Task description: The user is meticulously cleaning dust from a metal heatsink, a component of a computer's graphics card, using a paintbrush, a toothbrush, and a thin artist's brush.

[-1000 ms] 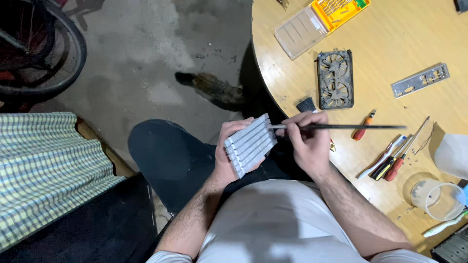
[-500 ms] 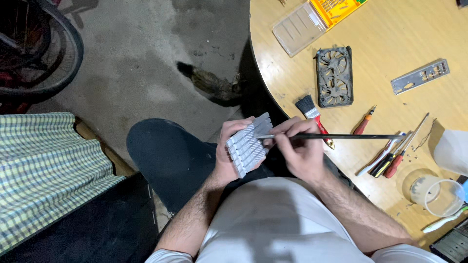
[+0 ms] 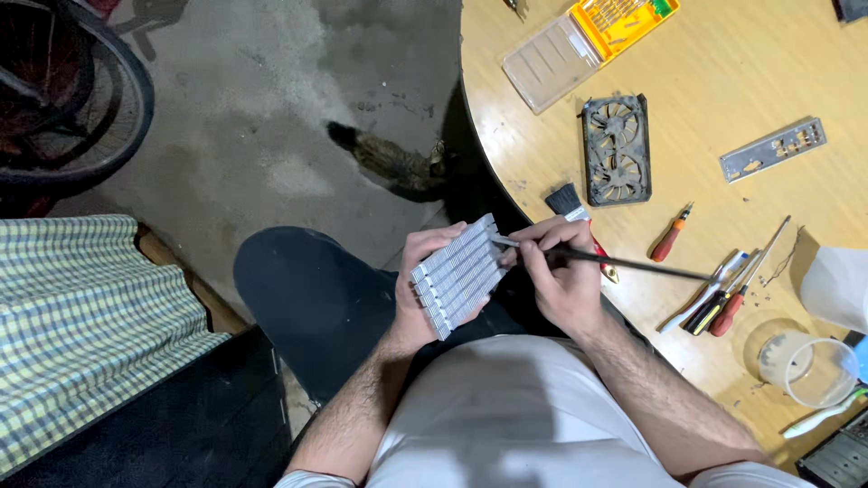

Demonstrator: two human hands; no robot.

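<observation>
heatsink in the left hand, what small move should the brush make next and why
Probably a short stroke along the fins, away from the body. The left hand holds the grey finned heatsink tilted over the lap, and the right hand holds the thin black-handled brush like a pen, its tip at the heatsink's upper right edge. Brushing along the slots should push dust out rather than deeper in.

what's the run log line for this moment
left hand: holds finned heatsink | right hand: holds thin black brush, tip at heatsink edge | nearby: fan shroud on round wooden table
</observation>
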